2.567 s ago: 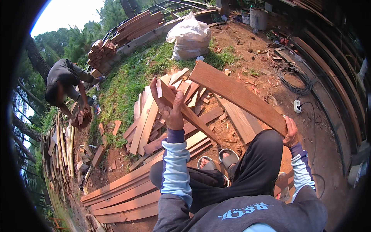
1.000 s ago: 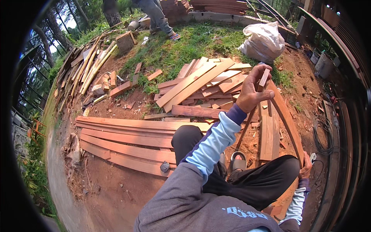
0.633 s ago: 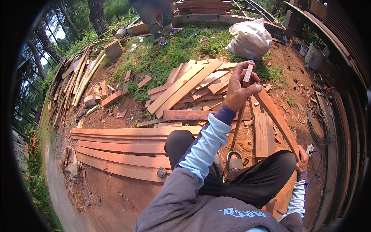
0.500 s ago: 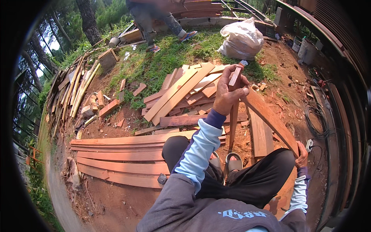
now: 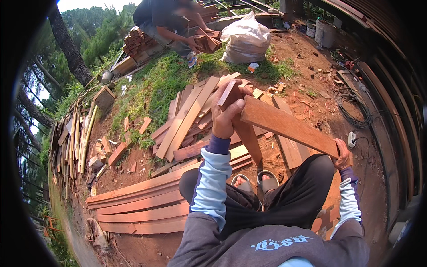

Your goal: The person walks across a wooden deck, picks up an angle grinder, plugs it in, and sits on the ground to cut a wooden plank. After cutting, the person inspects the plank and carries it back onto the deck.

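Note:
Two reddish-brown boards meet at an angle in front of my knees. My left hand [image 5: 226, 113] is closed round the top of the upright board [image 5: 248, 138], whose lower end points down towards my feet. The slanting board [image 5: 289, 127] runs from beside the left fingers down to my right knee. Its lower end is gripped by my right hand [image 5: 342, 155]. Whether the two boards are fastened together where they meet, I cannot tell.
Long boards [image 5: 142, 207] lie at my left, and a pile of planks [image 5: 189, 120] lies ahead. A co-worker [image 5: 167, 26] bends over by a white sack [image 5: 247, 38], holding wood pieces [image 5: 207, 42]. On the right are a coiled black cable [image 5: 351, 107] and a white socket [image 5: 352, 139].
Both boards have shifted left, the slanting one now lying flatter. My left hand has moved left and a little lower. The co-worker has gone from standing to bending, with wood pieces in hand.

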{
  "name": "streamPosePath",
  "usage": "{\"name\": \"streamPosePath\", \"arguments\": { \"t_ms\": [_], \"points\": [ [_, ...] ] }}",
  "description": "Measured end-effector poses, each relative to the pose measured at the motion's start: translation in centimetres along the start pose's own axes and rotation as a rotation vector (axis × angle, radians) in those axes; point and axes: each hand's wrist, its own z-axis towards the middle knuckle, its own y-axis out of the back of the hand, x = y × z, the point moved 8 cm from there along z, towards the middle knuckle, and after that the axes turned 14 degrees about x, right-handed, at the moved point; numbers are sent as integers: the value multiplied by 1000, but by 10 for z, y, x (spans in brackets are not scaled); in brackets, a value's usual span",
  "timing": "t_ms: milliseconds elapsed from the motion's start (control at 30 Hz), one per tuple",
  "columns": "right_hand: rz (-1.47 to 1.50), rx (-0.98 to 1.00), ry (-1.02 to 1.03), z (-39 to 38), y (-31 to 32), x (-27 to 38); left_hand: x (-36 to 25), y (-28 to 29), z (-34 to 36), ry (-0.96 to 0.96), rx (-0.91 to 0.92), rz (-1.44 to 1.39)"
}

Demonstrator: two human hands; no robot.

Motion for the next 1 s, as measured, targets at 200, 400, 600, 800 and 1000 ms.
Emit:
{"name": "streamPosePath", "arguments": {
  "t_ms": [200, 400, 600, 800, 1000],
  "points": [
    [8, 29, -27, -16, -8, -13, 16, 10, -17, 67, -44, -11],
    [91, 69, -38, -4, -17, 2, 15, 3, -17, 65, -93, 47],
    [100, 105, -50, -4, -33, -10, 13, 3, -16, 54, -117, 157],
    [144, 123, -83, -1, -37, -1, 11, 9, -19, 47, -150, 235],
    [144, 139, -98, -3, -44, -14, 13, 13, -20, 15, -241, 109]
  ]
}}
